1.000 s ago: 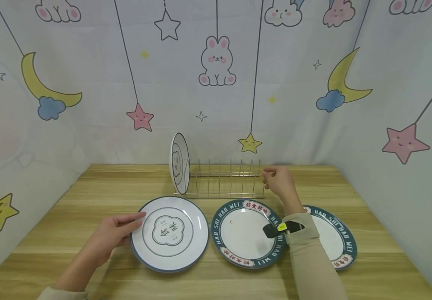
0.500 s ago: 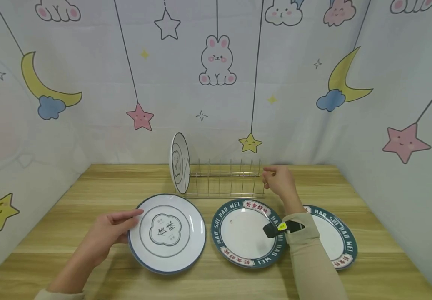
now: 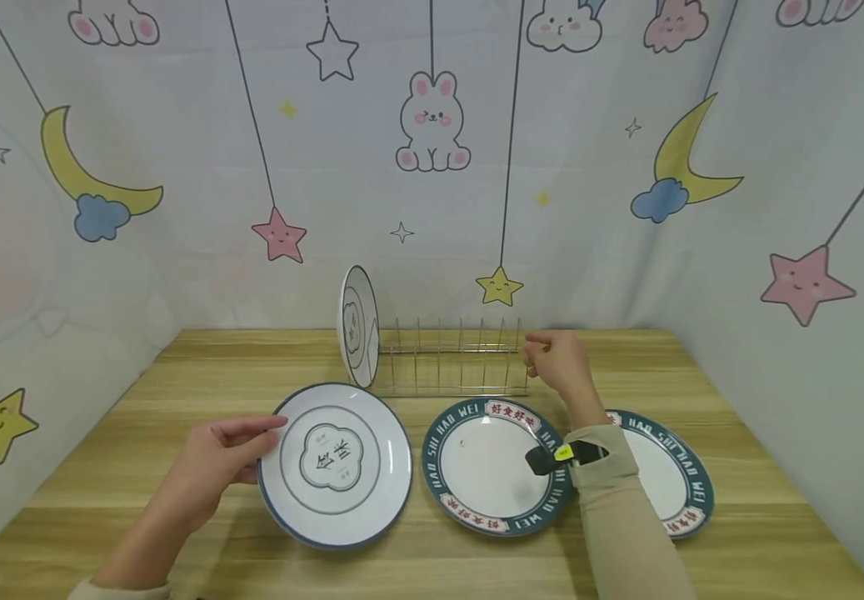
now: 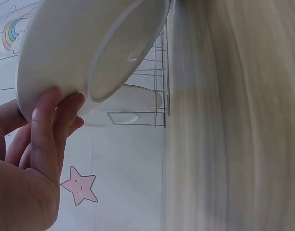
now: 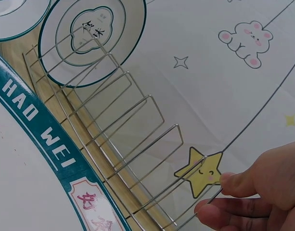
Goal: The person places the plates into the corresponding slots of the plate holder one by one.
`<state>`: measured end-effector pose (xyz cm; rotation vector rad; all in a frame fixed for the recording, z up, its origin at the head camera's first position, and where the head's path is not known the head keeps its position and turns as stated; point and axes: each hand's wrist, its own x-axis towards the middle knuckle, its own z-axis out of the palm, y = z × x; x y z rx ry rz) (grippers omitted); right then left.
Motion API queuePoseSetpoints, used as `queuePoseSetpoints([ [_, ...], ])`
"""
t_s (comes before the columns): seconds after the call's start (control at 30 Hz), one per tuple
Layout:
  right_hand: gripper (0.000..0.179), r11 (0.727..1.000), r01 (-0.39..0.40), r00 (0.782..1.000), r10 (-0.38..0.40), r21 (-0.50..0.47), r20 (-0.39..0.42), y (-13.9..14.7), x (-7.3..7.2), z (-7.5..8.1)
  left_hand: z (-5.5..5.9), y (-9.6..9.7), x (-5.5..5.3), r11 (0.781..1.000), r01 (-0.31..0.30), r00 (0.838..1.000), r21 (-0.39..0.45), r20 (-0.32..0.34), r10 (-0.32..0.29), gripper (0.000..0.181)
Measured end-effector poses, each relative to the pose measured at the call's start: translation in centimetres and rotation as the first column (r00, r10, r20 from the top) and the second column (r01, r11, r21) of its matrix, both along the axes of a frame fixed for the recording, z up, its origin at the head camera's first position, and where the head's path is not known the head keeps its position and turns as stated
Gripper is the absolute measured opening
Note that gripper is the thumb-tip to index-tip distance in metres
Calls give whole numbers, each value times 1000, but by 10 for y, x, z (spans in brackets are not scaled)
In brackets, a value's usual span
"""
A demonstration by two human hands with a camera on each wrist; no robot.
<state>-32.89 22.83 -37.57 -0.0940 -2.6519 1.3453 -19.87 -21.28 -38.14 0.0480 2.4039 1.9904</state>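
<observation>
My left hand [image 3: 214, 462] grips the left rim of a white plate [image 3: 336, 517] with a thin blue edge and a flower-shaped emblem. In the left wrist view, fingers [image 4: 44, 130] press the underside of the plate [image 4: 56, 53], which is raised and tilted over the table. At the back, my right hand [image 3: 561, 364] pinches the right end wire of a metal dish rack [image 3: 450, 390]; thumb and fingertips meet on that wire in the right wrist view. A similar white plate [image 3: 359, 333] stands upright in the rack's leftmost part.
A green-rimmed plate [image 3: 487, 475] with lettering lies flat in front of the rack. Another green-rimmed plate [image 3: 690, 475] lies to its right, partly hidden by my right sleeve [image 3: 619, 517]. Behind the wooden table [image 3: 177, 400] hangs a printed curtain [image 3: 199, 208].
The plate in my left hand has shifted slightly left, and its far edge has risen and tilted up. My right hand has stayed at the rack's end.
</observation>
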Motion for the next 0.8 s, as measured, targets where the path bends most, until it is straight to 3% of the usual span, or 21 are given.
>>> queuePoseSetpoints([
  [0.3,35,1000,10,1000,-10,12,13,-1,-1,0,10,3,2,998,11,998,63,-58,-7,27],
  [0.5,36,1000,7,1000,-7,6,14,-1,-1,0,18,7,0,998,6,995,57,-97,0,28],
  [0.8,35,1000,-18,1000,18,13,-14,1,-2,0,33,15,0,993,-54,986,103,-153,69,24],
])
